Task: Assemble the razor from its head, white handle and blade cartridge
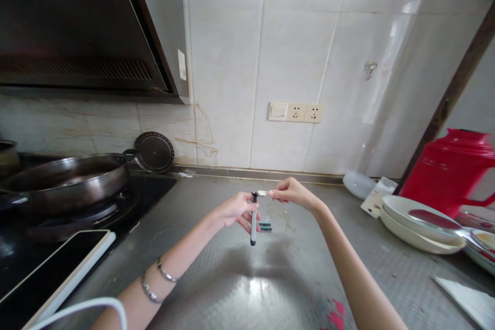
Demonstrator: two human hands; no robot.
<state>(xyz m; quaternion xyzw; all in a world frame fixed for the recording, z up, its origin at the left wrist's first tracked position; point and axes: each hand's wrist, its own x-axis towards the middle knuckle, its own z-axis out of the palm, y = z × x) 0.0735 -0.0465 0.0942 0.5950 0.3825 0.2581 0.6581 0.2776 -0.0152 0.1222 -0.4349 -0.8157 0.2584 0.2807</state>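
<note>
Stick: the slim, straight grey body (253, 224) was ended in black at top and bottom, and its smooth surface was tilted only slightly from upright.
Place: it was held above the counter (209, 283), near the middle of the view.
Left grip: the stick was pinched near its top by the left hand (236, 210), thumb and fingers closed, lower fingers spread behind.
Right grip: a small, pale, oblong piece (263, 193) was pinched between the closed fingertips of the right hand (292, 192), its far end set beside the stick's top; contact could not be told.
Green items: 2 small, narrow shapes (265, 227) were seen behind the stick.
Counter: grey metal was finely patterned, stained and lit by a glare.
Pan: round, shiny metal (69, 180) was seen at the left.
Jug: glossy red (450, 170) was shown at the right, behind stacked plates (417, 232).
</note>
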